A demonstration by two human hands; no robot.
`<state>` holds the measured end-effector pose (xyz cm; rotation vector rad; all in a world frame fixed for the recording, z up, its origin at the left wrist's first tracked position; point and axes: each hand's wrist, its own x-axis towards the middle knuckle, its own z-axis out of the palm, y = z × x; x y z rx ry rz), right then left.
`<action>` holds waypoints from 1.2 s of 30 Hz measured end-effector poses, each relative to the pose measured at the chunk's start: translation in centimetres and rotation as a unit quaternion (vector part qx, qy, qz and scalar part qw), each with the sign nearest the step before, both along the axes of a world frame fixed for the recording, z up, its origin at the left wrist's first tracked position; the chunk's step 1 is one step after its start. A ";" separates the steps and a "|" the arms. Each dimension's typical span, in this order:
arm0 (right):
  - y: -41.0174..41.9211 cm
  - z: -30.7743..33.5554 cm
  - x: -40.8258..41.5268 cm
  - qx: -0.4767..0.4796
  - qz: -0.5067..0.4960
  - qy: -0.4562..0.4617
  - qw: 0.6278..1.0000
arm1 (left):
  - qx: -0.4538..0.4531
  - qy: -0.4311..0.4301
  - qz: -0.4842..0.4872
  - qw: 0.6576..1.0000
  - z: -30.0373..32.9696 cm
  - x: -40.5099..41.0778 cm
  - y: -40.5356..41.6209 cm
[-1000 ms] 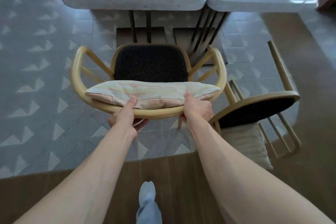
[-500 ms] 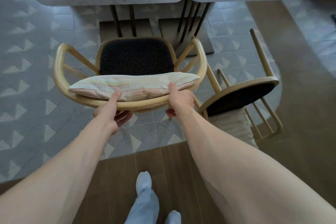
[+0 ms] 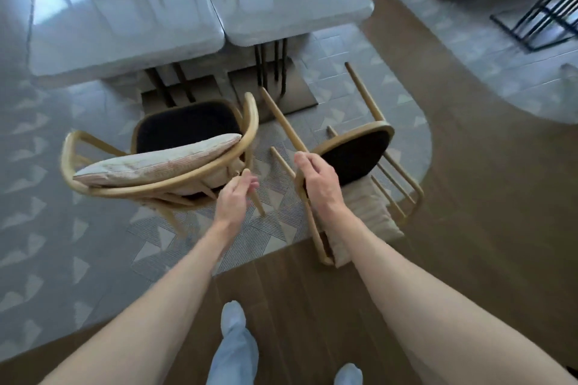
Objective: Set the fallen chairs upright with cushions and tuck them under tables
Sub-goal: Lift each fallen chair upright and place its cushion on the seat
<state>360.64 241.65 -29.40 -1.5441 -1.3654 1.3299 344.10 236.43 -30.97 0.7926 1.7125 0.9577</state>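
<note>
An upright wooden chair [image 3: 93, 189] with a dark seat stands in front of the left white table [image 3: 125, 40], and a striped cushion [image 3: 156, 162] leans against its curved back rail. To its right a second wooden chair [image 3: 356, 153] lies on its side with its legs pointing at the tables. A beige cushion [image 3: 372, 215] lies on the floor under it. My right hand [image 3: 319, 178] is closed around the fallen chair's seat rim, where a leg joins it. My left hand [image 3: 236, 197] hovers loosely curled just right of the upright chair's back rail and holds nothing.
A second white table [image 3: 297, 9] butts against the first, both on dark metal legs with flat bases. A black wire frame [image 3: 547, 18] stands at the far right. Patterned tile meets brown wood flooring [image 3: 297, 290] where my feet stand.
Both hands have let go of the upright chair's back rail and moved right. My right hand has taken hold of the fallen chair. My view has turned right.
</note>
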 end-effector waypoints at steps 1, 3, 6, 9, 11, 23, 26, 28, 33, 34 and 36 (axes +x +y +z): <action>-0.3 1.1 2.5 0.015 -0.011 0.021 1.000 | 0.043 -0.011 -0.001 0.999 2.1 3.0 0.8; -0.7 3.4 7.0 0.051 -0.008 0.036 0.998 | 0.107 -0.024 -0.004 0.994 5.5 8.0 2.1; -1.3 7.3 14.8 0.087 -0.014 0.044 0.995 | 0.162 -0.028 -0.023 0.986 9.9 15.8 1.8; -1.2 10.4 21.4 0.105 -0.034 0.040 0.993 | 0.183 -0.025 -0.049 0.982 12.8 21.4 1.1; -0.7 11.8 24.7 0.104 -0.044 0.047 0.993 | 0.198 -0.023 -0.059 0.978 14.0 23.7 1.1; 5.7 13.6 30.7 0.084 -0.014 0.060 0.995 | 0.214 -0.038 0.014 0.976 12.6 29.2 9.0; 7.5 13.1 32.2 0.072 0.003 0.051 0.996 | 0.210 -0.071 0.038 0.974 11.3 31.4 11.1; 8.7 12.8 33.0 0.059 0.006 0.049 0.997 | 0.203 -0.109 0.064 0.971 10.3 32.4 11.7; 11.1 11.6 33.1 0.034 0.051 0.051 0.997 | 0.168 -0.152 0.136 0.964 7.9 33.1 10.7; 11.5 11.1 32.9 0.030 0.062 0.045 0.997 | 0.162 -0.145 0.147 0.965 7.7 33.1 10.4; 12.4 9.7 32.2 0.023 0.084 0.034 0.996 | 0.149 -0.125 0.170 0.966 7.3 33.2 10.1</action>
